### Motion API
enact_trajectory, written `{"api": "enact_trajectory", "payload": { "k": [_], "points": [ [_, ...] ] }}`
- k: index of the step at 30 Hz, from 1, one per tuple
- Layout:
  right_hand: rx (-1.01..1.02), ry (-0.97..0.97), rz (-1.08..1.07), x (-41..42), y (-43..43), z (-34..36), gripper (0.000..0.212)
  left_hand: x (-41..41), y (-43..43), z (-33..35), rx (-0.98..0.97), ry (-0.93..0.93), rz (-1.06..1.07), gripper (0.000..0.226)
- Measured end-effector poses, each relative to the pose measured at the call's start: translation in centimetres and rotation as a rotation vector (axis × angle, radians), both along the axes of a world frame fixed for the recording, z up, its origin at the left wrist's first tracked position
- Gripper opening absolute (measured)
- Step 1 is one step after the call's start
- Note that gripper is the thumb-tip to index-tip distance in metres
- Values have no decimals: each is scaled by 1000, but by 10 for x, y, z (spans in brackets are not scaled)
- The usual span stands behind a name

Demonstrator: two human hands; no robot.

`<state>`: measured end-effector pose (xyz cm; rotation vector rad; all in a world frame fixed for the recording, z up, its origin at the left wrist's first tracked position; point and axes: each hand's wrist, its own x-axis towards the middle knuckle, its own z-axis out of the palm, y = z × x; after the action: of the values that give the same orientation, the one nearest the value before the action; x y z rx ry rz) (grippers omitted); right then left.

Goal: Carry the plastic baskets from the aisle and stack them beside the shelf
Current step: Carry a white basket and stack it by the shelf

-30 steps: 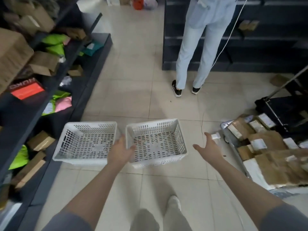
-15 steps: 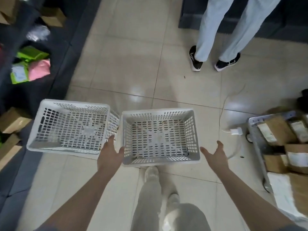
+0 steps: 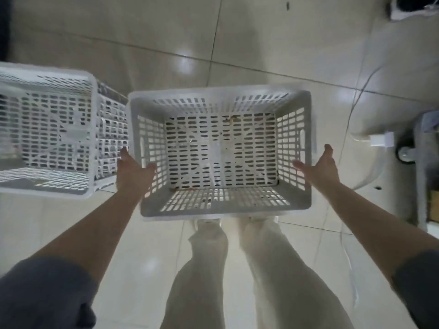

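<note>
Two white slotted plastic baskets stand side by side on the tiled floor. The nearer basket (image 3: 221, 210) is right in front of my feet, empty, seen from above. My left hand (image 3: 133, 174) is spread at its left wall, in the gap between the two baskets, thumb over the rim. My right hand (image 3: 320, 167) is spread at its right wall, fingers apart, thumb toward the rim. Neither hand has closed on the basket. The second basket (image 3: 47, 184) sits to the left, its right wall close to the first one.
A wheeled cart (image 3: 418, 148) stands at the right edge, with a white plug (image 3: 381, 140) and thin cable on the floor beside it. Another person's shoe (image 3: 413, 7) shows at the top right. My own legs are under the near basket's front edge.
I have bent down and moved closer, so the baskets fill the view. Both hands have dropped to the sides of the near basket; the shelf and the other person's legs have left the view.
</note>
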<state>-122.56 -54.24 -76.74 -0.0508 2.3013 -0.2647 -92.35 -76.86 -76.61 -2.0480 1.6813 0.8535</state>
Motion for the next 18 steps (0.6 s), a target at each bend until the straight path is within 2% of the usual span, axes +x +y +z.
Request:
{"api": "enact_trajectory", "payload": {
  "k": [3, 6, 8, 14, 18],
  "points": [
    [-29, -5, -64, -11, 1, -48, 85, 0, -5, -42, -47, 17, 62, 79],
    [-96, 143, -169, -16, 7, -85, 45, 9, -2, -68, -161, 3, 50, 57],
    [-152, 185, -223, -17, 12, -96, 30, 15, 0, -73, -217, -43, 10, 43],
    [-193, 190, -309, -35, 31, -83, 18, 11, -5, -42, -243, -37, -132, 47],
    [-162, 173, -283, -51, 56, -43, 23, 6, -8, 14, -231, -10, -183, 49]
  ]
}}
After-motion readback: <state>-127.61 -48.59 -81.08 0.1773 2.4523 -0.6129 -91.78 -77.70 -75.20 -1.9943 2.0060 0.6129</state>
